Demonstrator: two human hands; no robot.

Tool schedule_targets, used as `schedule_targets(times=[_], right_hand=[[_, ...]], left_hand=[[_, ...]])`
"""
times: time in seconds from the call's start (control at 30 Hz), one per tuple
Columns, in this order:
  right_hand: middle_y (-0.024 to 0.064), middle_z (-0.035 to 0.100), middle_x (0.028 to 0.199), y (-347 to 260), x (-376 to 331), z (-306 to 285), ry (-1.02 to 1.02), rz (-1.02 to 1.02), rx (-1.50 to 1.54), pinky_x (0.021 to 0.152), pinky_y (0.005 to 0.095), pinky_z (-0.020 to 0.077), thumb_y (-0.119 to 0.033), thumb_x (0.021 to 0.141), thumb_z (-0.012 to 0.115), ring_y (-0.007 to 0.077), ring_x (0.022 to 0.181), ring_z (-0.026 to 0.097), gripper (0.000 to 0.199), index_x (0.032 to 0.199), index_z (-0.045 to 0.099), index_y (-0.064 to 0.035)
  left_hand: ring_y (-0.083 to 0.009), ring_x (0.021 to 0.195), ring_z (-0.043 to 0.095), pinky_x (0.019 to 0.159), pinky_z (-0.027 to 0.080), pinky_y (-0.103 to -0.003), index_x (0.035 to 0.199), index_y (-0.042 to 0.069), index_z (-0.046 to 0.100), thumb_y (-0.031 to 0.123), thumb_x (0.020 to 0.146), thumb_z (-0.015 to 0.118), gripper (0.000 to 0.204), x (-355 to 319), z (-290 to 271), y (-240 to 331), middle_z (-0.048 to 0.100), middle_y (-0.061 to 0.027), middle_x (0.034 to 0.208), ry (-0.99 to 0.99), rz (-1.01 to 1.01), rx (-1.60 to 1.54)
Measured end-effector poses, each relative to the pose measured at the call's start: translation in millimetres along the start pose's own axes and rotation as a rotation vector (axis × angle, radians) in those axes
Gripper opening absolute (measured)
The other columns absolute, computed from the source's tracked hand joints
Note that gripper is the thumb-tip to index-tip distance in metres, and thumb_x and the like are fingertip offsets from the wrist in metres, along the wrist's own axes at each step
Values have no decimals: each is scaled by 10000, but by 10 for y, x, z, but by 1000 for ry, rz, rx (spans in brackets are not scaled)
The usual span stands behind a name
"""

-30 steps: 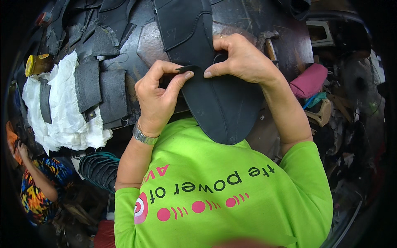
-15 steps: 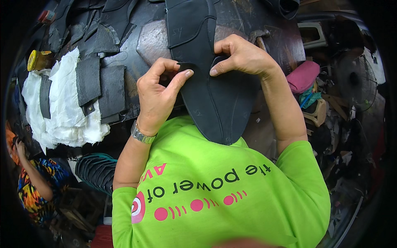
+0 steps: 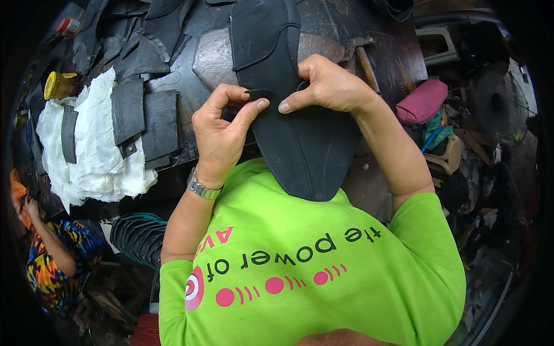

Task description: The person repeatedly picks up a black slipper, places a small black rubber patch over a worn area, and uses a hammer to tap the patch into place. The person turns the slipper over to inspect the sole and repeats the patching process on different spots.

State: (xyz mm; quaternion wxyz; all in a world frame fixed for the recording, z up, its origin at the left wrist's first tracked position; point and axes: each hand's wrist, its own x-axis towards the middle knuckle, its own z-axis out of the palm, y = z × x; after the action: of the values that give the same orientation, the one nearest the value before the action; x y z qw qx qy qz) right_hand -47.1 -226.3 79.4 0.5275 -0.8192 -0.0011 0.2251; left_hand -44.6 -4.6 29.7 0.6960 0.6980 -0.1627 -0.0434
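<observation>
A black stitched shoe upper (image 3: 306, 144) stretches from the table's edge down toward my chest, its narrow rounded end against my green shirt. Its far part shows a seamed panel and faint chalk-like marks. My left hand (image 3: 224, 124) pinches the upper's left edge, thumb against forefinger, where a small flap curls up. On the opposite side, my right hand (image 3: 332, 86) grips the right edge with its thumb lying on top near the middle seam. The fingers of that hand are partly hidden under and behind the piece.
White cloth (image 3: 86, 144) with dark grey patches (image 3: 128, 109) lies on the left of the dark table. A hammer (image 3: 366, 66) rests beyond my right hand, and a yellow-lidded jar (image 3: 53, 85) stands far left. Another person's arm (image 3: 55, 248) shows at lower left; a fan (image 3: 499, 106) is right.
My right thumb has slid a little left across the upper, toward my left hand. The left hand keeps its pinch on the edge.
</observation>
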Motion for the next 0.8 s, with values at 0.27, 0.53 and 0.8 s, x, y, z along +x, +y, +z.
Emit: schedule_targets(times=[0.27,0.53,0.8], right_hand=[[-6,553,601,-132,-101,48,93,48,-94,515,295,395,-194,678,887,74,596,488,327,684,657,38],[-55,388,571,-15,-67,97,106,-20,-35,476,306,317,-203,671,896,59,566,391,432,566,521,-18],[-44,493,589,-61,-92,141,96,-80,61,498,282,371,-136,692,876,53,587,459,319,621,602,13]], left_hand=[[-61,709,626,673,510,-208,910,12,700,41,807,830,167,-99,-20,56,702,-7,820,61,39,-5],[-44,789,577,726,468,-194,908,37,676,35,841,799,140,-156,-41,-9,657,16,886,41,-49,-157],[-61,886,496,806,440,-216,970,68,631,-13,875,739,165,-198,69,-143,506,-16,1169,110,-22,-441]])
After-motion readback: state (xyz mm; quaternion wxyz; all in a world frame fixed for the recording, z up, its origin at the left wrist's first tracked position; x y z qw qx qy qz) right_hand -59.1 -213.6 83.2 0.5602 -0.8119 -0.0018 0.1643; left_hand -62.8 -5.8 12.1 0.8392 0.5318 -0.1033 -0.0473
